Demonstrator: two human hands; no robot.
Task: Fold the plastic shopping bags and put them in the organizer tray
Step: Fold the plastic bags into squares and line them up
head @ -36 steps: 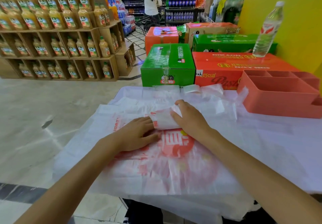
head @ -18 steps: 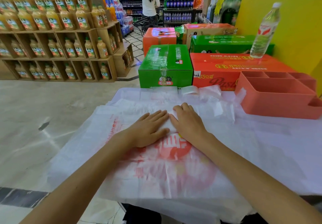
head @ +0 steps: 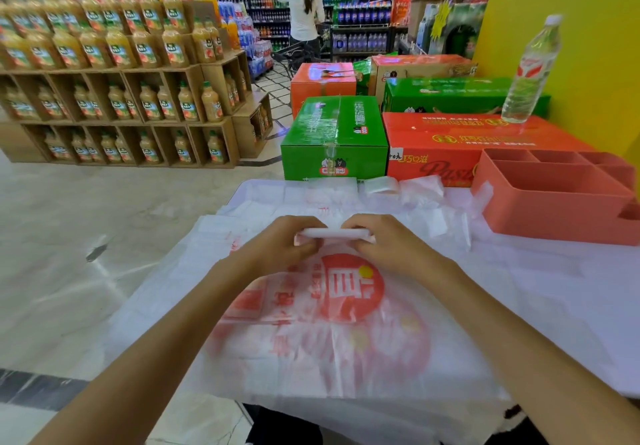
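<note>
The left hand (head: pixel 280 247) and right hand (head: pixel 391 247) cover both ends of the folded bag (head: pixel 334 234) and hide their own fingertips, the organizer tray (head: pixel 554 216) runs off the right edge, and the juice bottles' (head: pixel 114 46) labels are too blurred to read.

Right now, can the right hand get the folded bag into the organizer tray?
Probably yes: the organizer tray sits open-topped to the right hand's side, nothing between; both hands pinch the folded bag.

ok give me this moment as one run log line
step: folding bag | left hand: pinches folded bag | right hand: pinches other end | organizer tray: right, no bag visible inside | flat bags: beneath
</note>
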